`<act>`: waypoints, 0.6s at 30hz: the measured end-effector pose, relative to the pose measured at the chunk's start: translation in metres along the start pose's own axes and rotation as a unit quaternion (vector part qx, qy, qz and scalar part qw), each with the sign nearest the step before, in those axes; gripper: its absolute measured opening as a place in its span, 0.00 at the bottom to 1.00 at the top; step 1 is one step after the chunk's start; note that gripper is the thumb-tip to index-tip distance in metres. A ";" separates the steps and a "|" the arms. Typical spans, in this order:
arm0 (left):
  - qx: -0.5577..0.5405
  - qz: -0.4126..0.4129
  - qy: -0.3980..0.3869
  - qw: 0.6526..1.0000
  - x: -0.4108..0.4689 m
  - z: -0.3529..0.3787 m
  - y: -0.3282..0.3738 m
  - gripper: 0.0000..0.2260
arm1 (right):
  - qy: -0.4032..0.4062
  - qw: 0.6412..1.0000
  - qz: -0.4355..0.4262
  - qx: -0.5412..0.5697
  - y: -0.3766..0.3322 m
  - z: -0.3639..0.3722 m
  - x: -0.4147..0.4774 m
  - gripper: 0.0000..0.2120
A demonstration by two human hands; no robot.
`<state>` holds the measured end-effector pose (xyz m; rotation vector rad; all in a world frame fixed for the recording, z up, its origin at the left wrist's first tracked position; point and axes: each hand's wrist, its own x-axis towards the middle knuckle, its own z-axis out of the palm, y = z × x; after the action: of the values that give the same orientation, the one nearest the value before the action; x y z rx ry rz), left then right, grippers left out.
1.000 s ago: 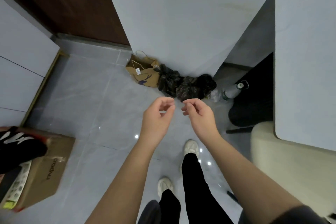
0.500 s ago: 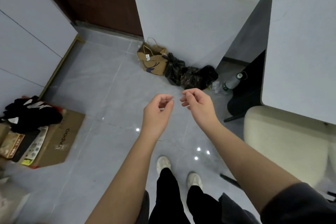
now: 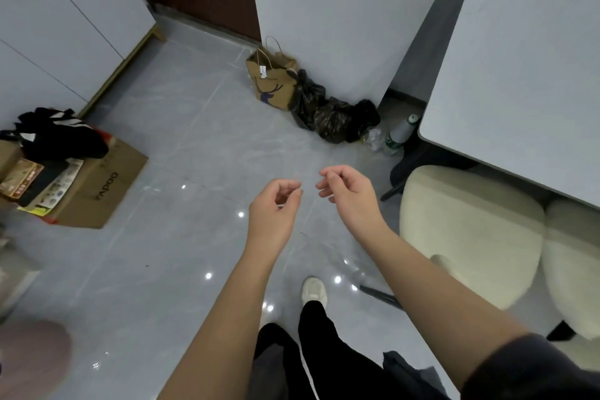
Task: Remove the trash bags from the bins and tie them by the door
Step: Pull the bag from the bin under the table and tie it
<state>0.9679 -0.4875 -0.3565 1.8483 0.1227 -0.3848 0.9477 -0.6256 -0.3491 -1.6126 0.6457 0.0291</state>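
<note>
Pink blur [image 3: 31, 360], trash bags [image 3: 331, 117] hide contents

The only word that can be read is the brand "rapoo", printed in dark letters on the side of the cardboard box [image 3: 104, 185] at the left of the frame; from this view it stands upside down. A brown packet [image 3: 21, 177] and a printed sheet [image 3: 61, 183] lying on top of that box carry print too small to make out. The brown paper bag [image 3: 272, 88] at upper centre bears a dark deer figure and a small white tag [image 3: 263, 71], its writing unreadable. The bottle [image 3: 401, 133] right of centre has a green label, also illegible.
</note>
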 end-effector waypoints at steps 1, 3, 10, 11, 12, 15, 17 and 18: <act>-0.003 -0.004 0.001 1.000 -0.009 0.002 -0.003 0.07 | -0.003 1.000 0.002 -0.001 0.005 -0.002 -0.009 0.09; -0.006 -0.004 0.001 1.000 -0.027 0.005 -0.008 0.07 | -0.002 1.000 0.006 -0.002 0.014 -0.008 -0.027 0.09; -0.003 0.024 -0.010 1.000 -0.095 0.016 -0.028 0.08 | 0.027 1.000 -0.002 0.007 0.054 -0.030 -0.103 0.09; -0.002 0.026 -0.015 1.000 -0.106 0.018 -0.032 0.08 | 0.033 0.999 -0.001 0.012 0.061 -0.033 -0.114 0.09; -0.001 0.027 -0.019 0.999 -0.122 0.019 -0.038 0.08 | 0.038 0.999 0.001 0.019 0.069 -0.038 -0.131 0.09; -0.002 0.027 -0.023 0.999 -0.154 0.022 -0.046 0.08 | 0.052 0.998 0.013 0.034 0.086 -0.049 -0.162 0.09; -0.001 0.018 -0.024 1.000 -0.180 0.028 -0.051 0.08 | 0.053 0.998 0.021 0.032 0.096 -0.060 -0.184 0.09; -0.004 0.016 -0.025 1.000 -0.193 0.032 -0.052 0.08 | 0.055 0.998 0.021 0.034 0.101 -0.066 -0.193 0.09</act>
<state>0.7660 -0.4801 -0.3503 1.8290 0.0607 -0.4070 0.7205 -0.6120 -0.3555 -1.5416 0.7583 -0.0503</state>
